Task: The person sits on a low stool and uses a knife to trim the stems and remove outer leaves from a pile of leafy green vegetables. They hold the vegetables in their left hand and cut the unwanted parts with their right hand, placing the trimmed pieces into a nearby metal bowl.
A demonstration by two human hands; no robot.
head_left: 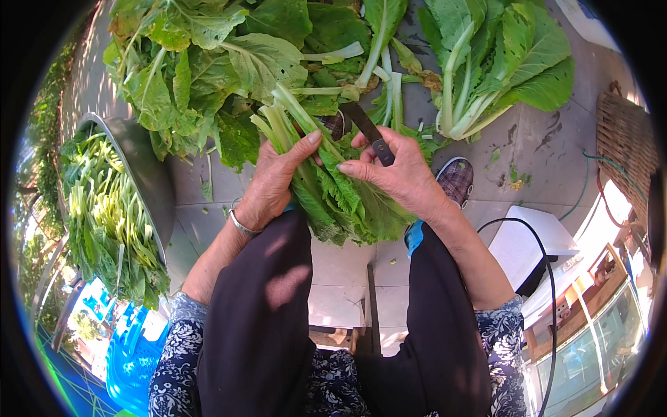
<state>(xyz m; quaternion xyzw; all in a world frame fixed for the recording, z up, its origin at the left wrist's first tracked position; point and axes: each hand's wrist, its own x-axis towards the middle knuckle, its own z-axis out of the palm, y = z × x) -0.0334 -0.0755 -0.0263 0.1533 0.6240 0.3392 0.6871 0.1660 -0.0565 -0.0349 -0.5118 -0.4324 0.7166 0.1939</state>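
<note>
My left hand (281,177) is closed around the pale stalks of a bunch of leafy greens (338,198), whose leaves hang down between my knees. In my right hand (398,172) is a knife (367,127) with a dark, stained blade pointing up and to the left. The right thumb and fingertips are close to the bunch's leaves; whether they press on them I cannot tell. Just beyond my hands lies a large pile of loose green leaves (208,78), some holed or yellowed. At the upper right, a leafy head with thick pale stalks (479,78) rests on the paving.
At the left stands a dark tub (151,172) filled with bundled greens (109,208). Blue plastic (135,354) shows below it. On the right are a wicker basket (622,140), a white box-like object (516,240) and a black cable (550,292). Leaf scraps lie near my shoe (456,180).
</note>
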